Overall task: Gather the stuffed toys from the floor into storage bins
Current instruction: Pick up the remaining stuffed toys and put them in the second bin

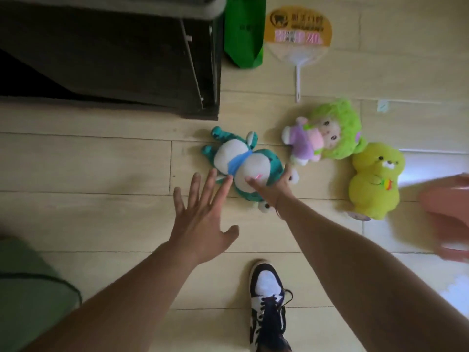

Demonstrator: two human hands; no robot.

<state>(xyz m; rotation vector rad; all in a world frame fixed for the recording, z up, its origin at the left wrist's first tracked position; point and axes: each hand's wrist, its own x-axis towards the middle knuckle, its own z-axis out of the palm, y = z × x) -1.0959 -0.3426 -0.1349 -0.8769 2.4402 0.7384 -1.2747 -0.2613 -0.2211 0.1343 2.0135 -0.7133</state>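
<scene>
- Nearest the camera, a dark-and-white sneaker (266, 306) is planted on the pale wood floor (88, 161), below and between the two forearms.
- The left hand (200, 219) is held flat and released, fingers spread and straight, nothing grasped; its fingertips are seen at the near-left edge of the teal frog toy (243, 166), touching it or just short of it — which cannot be told.
- The right hand (272, 188) is laid on the near-right side of the same toy, by its head. The fingers rest on the white belly and the thumb is spread round the far side; whether a firm grip is closed cannot be told.
- The frog is found on the floor just ahead of both hands, belly up. Its long axis runs diagonally, legs up-left toward the cabinet, head down-right toward the right wrist. The right hand is judged the nearer, already in contact, so a two-handed scoop from both sides seems to be intended.
- Just beyond and to the right, a green-haired doll (327, 135) lies close to the frog; a yellow-green bear (373, 181) is set touching the doll's far-right side.
- A pink bin (446, 214), blurred, is cut by the right edge, near the bear.
- Farther off, a dark cabinet (114, 59) stands upper-left; a green bag (243, 34) and a hand fan (298, 34) lie beyond. Nothing is placed between hands and frog.
</scene>
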